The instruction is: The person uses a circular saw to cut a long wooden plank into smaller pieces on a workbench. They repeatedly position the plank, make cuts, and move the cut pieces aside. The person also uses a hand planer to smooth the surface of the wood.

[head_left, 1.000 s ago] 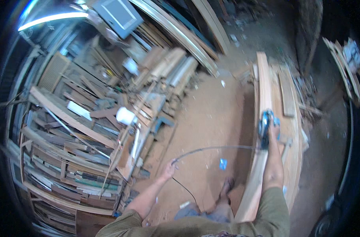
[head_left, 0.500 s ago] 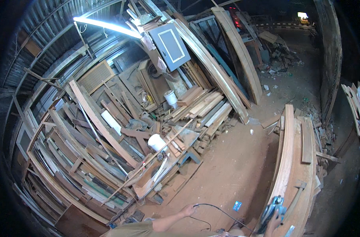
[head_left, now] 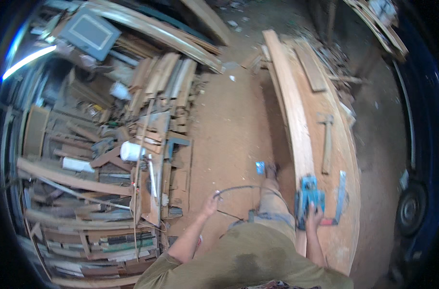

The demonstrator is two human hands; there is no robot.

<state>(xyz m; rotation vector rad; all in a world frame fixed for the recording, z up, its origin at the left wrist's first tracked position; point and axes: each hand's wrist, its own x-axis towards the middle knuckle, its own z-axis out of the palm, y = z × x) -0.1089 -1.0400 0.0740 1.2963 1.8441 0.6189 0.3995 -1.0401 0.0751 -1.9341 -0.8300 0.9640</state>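
Observation:
My right hand (head_left: 315, 216) grips a blue electric hand planer (head_left: 307, 192), which sits on a long pale wood plank (head_left: 296, 125). Off to the left, my left hand (head_left: 210, 204) is closed on a black power cord (head_left: 243, 186), which curves in an arc across my leg toward the planer. The plank lies along the left side of a wide wooden workbench (head_left: 347, 144). Beside the planer rests a try square (head_left: 342, 192) with a red stock. A hammer (head_left: 327, 149) with a wooden handle lies farther up the bench.
A short board (head_left: 310, 65) lies at the bench's far end. Stacked timber (head_left: 161, 77), a white bucket (head_left: 131, 151) and scrap wood fill the left side. A blue packet (head_left: 260, 167) lies on the floor near my foot. A dark vehicle with a wheel (head_left: 411, 208) stands at right.
My view has swung down and to the right, bringing the bench nearer the middle. My right hand stays on the planer and my left still holds the cord.

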